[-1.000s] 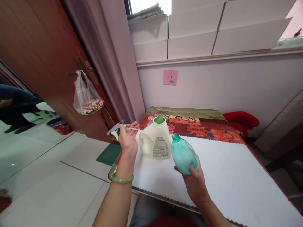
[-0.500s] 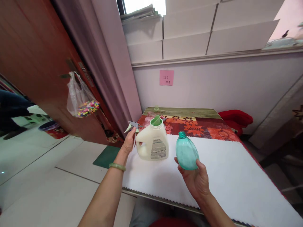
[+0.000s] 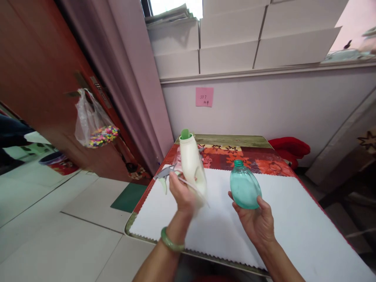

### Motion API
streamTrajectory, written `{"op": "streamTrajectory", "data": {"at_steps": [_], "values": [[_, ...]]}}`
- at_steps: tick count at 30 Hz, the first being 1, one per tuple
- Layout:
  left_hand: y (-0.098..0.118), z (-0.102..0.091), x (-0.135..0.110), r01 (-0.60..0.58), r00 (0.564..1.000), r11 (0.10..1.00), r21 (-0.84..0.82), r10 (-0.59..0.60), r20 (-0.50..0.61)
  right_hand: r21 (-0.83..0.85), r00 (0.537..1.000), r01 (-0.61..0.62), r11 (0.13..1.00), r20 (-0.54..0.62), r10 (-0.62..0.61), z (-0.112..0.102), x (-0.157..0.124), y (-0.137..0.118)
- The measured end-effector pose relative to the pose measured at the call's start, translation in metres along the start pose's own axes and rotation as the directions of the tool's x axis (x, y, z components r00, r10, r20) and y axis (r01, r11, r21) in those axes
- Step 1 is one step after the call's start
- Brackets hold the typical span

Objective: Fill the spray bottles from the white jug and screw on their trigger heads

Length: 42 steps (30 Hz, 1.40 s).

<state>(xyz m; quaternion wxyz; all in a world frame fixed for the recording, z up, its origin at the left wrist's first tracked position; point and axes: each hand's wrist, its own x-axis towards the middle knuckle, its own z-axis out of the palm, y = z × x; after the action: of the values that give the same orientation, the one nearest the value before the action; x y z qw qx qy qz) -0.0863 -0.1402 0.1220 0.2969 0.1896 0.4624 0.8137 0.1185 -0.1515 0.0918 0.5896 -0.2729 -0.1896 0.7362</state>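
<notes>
My left hand (image 3: 182, 194) is closed on the handle of a cream detergent jug (image 3: 191, 164) with a green spout, lifted off the table and turned edge-on. The same hand also keeps a grey spray trigger head (image 3: 164, 174) with its thin tube trailing across the jug. My right hand (image 3: 255, 220) cups a teal see-through bottle (image 3: 244, 187) with an uncapped neck, held upright above the white cloth (image 3: 282, 219).
The table (image 3: 235, 141) carries a red patterned cover at the back. A red cushion (image 3: 289, 148) lies at the far right. A wooden door (image 3: 44, 78) with a hanging bag of coloured beads (image 3: 94, 127) stands left. Curtain, white boxes and a pink note are behind.
My left hand, still holding the spray head, has taken the jug by its handle and lifted it off the cloth. The teal bottle shifted slightly right.
</notes>
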Motion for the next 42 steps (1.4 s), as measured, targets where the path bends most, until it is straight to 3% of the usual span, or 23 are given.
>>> {"op": "streamTrajectory", "data": {"at_steps": [3,6,10,13,17,22,26,35,38,42], "values": [[-0.025,0.015,-0.033,-0.062,0.998,0.998,-0.003,0.062,-0.023,-0.051,0.999,0.04,0.998,0.006,-0.04,0.003,0.007,-0.016],[-0.049,0.021,-0.056,-0.065,0.997,0.998,0.018,0.064,0.039,-0.142,0.994,0.1,0.985,0.061,-0.092,0.011,0.016,-0.038],[-0.071,0.015,-0.079,-0.011,0.988,0.998,0.061,0.001,0.157,-0.292,0.972,0.226,0.929,0.127,-0.197,0.026,0.031,-0.068],[-0.075,0.006,-0.088,0.028,0.968,0.99,0.14,-0.061,0.242,-0.391,0.945,0.314,0.865,0.216,-0.245,0.042,0.038,-0.086],[-0.059,-0.011,-0.09,-0.017,0.954,0.955,0.296,-0.074,0.292,-0.466,0.93,0.343,0.815,0.29,-0.226,0.063,0.04,-0.095],[-0.016,-0.037,-0.084,-0.158,0.955,0.928,0.339,0.057,0.291,-0.572,0.939,0.323,0.753,0.289,-0.183,0.08,0.038,-0.089],[0.013,-0.053,-0.076,-0.133,0.966,0.93,0.342,0.044,0.256,-0.661,0.938,0.34,0.669,0.292,-0.188,0.091,0.039,-0.085],[0.032,-0.069,-0.057,-0.14,0.973,0.902,0.408,0.049,0.226,-0.795,0.908,0.419,0.438,0.357,-0.22,0.119,0.035,-0.089],[0.034,-0.072,-0.053,-0.132,0.98,0.914,0.384,0.064,0.186,-0.839,0.9,0.431,0.333,0.375,-0.222,0.121,0.035,-0.091],[0.035,-0.077,-0.049,-0.118,0.984,0.919,0.376,0.057,0.169,-0.888,0.867,0.453,0.085,0.415,-0.277,0.126,0.033,-0.094]]}}
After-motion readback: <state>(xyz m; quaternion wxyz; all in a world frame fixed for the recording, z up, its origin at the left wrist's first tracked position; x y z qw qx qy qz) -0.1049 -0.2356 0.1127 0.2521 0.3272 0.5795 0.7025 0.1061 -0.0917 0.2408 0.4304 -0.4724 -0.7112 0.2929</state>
